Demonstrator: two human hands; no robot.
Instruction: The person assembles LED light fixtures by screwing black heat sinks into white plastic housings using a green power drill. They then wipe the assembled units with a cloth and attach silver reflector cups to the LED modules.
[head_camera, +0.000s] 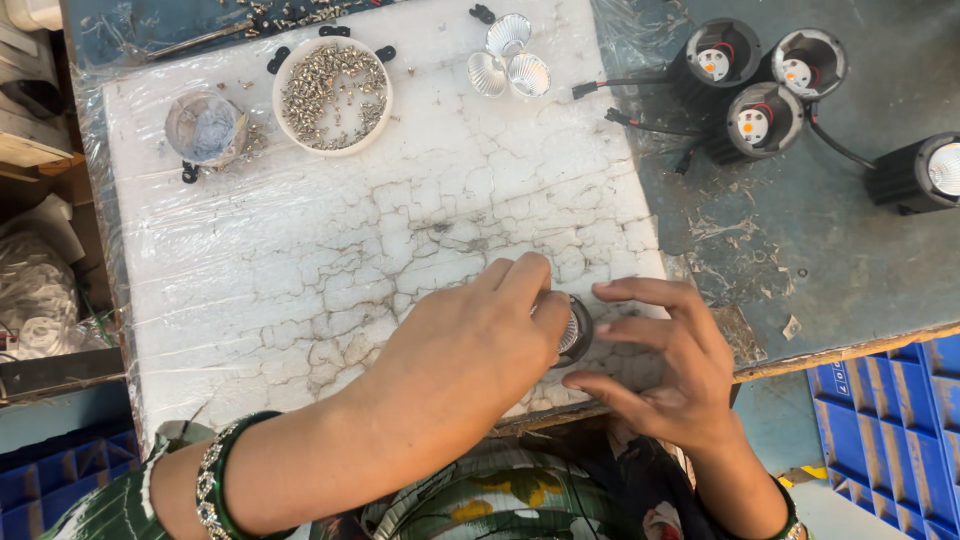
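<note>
My left hand (470, 345) lies over a small black round lamp housing (576, 330) with a ribbed silver reflector inside, gripping it from above near the front edge of a cracked white pad (380, 220). My right hand (670, 360) is beside it with fingers spread, its fingertips touching the housing's right side. Most of the housing is hidden under my left hand.
A white bowl of small screws (332, 95) and a small clear cup (205, 128) stand at the back left. Three silver reflectors (508, 58) lie at the back. Several black lamp housings with wires (760, 90) sit on the grey bench at right. Blue crates (890, 420) are below.
</note>
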